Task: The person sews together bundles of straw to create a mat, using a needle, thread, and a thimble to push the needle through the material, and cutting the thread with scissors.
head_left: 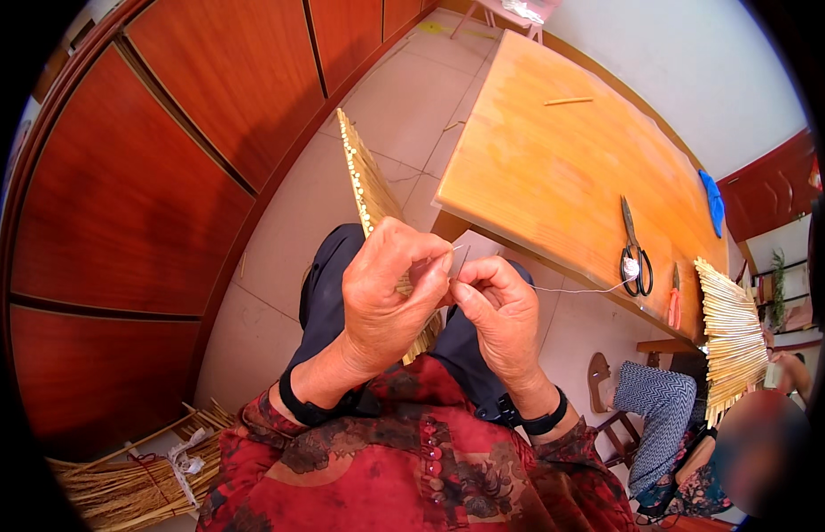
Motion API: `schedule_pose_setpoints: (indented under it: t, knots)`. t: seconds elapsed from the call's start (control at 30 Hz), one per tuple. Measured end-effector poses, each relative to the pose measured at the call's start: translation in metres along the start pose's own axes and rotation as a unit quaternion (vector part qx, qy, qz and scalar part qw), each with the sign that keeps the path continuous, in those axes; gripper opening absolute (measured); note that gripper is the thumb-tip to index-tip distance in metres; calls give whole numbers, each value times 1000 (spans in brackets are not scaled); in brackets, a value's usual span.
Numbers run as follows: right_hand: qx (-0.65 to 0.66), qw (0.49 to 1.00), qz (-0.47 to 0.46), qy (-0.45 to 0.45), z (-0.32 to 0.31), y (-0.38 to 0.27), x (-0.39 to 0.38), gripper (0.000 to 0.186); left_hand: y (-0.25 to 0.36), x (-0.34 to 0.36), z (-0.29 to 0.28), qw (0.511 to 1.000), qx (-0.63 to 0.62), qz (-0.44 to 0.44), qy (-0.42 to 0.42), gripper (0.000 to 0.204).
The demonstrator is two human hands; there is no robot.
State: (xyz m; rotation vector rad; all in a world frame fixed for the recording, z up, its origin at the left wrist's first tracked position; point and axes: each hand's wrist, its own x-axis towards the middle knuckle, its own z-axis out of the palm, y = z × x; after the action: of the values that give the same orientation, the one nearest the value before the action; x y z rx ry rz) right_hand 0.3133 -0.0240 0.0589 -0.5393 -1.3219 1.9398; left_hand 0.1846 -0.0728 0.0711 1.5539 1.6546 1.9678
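Straw panel (pixel 364 182), a flat mat of stalks bound side by side, stands on edge over the person's lap, its long axis running from the hands up and away toward the floor tiles, tilted a little left. Its far end points at the wooden cupboard doors (pixel 164 160); its near end is hidden behind the left hand (pixel 386 293).

That left hand is clenched around the panel's near edge, thumb over the stalks. The right hand (pixel 501 319) pinches something thin between thumb and forefinger, apparently a needle (pixel 457 250), tip toward the panel. A white thread (pixel 577 289) trails from it rightward to the desk (pixel 537 168).

As a judgement, the panel looks largely assembled, with a long row of stalks already joined; the stitching at the near edge seems to be the part in hand, and how much is left there cannot be told.

On the desk lie black scissors (pixel 634 253), a small red tool (pixel 675 301) and a loose stalk (pixel 568 101). A second panel (pixel 730 337) leans at the desk's right end, and a tied straw bundle (pixel 137 483) lies on the floor at lower left.
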Motion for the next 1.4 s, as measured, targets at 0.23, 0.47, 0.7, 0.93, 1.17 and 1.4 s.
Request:
schedule_pose_setpoints:
  t: [0.23, 0.47, 0.7, 0.93, 1.17, 1.4]
  knots:
    - [12, 1000, 3, -1, 1, 0, 0, 9, 3, -1, 0, 999, 15, -32, 2, 20]
    - [-8, 1000, -8, 9, 4, -3, 1, 9, 3, 0, 1, 997, -17, -73, 8, 14]
    - [-51, 993, -89, 63, -3, -8, 11, 8, 0, -2, -1, 975, -124, -183, -32, 8]
    - [-83, 995, -22, 46, -9, -15, 13, 8, -1, 0, 4, 959, -225, -159, -64, 8]
    - [-59, 996, 45, 39, -13, -15, 8, 12, -2, 0, 5, 945, -250, -181, -107, 6]
    - [-274, 944, -180, 27, -13, -24, 13, 20, -5, -1, 7, 912, -295, -251, -135, 7]
